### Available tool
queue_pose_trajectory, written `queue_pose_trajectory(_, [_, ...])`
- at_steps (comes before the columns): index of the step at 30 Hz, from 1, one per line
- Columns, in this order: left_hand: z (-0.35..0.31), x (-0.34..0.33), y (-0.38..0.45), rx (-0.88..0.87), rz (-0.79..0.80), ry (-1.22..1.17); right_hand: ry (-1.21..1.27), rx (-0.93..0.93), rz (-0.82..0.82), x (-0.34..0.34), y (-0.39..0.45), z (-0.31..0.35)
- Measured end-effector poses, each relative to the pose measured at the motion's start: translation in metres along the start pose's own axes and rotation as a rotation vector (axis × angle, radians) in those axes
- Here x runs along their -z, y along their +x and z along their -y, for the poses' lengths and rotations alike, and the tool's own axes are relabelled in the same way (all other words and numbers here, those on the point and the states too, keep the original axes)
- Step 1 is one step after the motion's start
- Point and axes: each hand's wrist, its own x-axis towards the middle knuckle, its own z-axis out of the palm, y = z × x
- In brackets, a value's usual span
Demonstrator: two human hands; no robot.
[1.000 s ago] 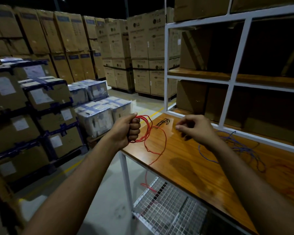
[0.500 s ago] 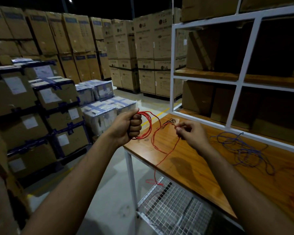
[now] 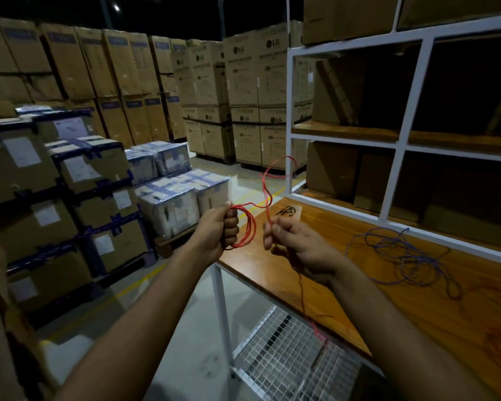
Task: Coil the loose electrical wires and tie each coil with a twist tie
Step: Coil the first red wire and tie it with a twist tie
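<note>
Several loops of red wire hang from the left hand, whose grip is a closed fist around the top of the coil, just off the near corner of the bench. From the fist the free run arcs up and away, then drops to the right hand, whose fingertips pinch it; the tail falls past the bench edge toward the wire-mesh shelf below. The wire looks thin, light and springy, so it likely wants to uncoil; holding should stay where the loops bunch together, with the other hand feeding slack. The coil's plane hangs roughly upright, its long axis up and down. Black twist ties lie on the bench beyond the hands, and a tangle of blue wire sprawls to the right, untouched.
</note>
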Motion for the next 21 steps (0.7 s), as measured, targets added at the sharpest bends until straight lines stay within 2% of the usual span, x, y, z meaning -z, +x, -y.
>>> queue_pose_trajectory(3, [-0.001,0.0,-0.003,-0.01,-0.015,0.022,0.153,-0.019,-0.271,0.007,0.001,0.011])
queue_pose_trajectory(6, [-0.004,0.0,-0.007,-0.042,-0.017,0.055,0.187,-0.066,-0.55,0.02,0.005,0.011])
queue_pose_trajectory(8, [-0.007,-0.001,-0.009,-0.062,-0.017,0.06,0.075,-0.116,-0.678,0.03,0.008,0.003])
queue_pose_trajectory(10, [-0.01,-0.002,-0.011,-0.077,-0.024,0.066,-0.151,-0.18,-0.754,0.037,0.008,-0.007])
queue_pose_trajectory(12, [-0.012,-0.003,-0.011,-0.086,-0.033,0.068,-0.387,-0.235,-0.715,0.038,0.005,-0.015])
queue_pose_trajectory(15, [-0.013,-0.005,-0.01,-0.102,-0.053,0.062,-0.501,-0.287,-0.421,0.027,-0.003,-0.014])
queue_pose_trajectory(18, [-0.012,-0.007,-0.009,-0.113,-0.078,0.068,-0.37,-0.241,-0.191,0.014,-0.012,-0.003])
queue_pose_trajectory(21, [-0.012,-0.007,-0.009,-0.107,-0.077,0.06,-0.172,-0.161,-0.114,0.008,-0.02,0.009])
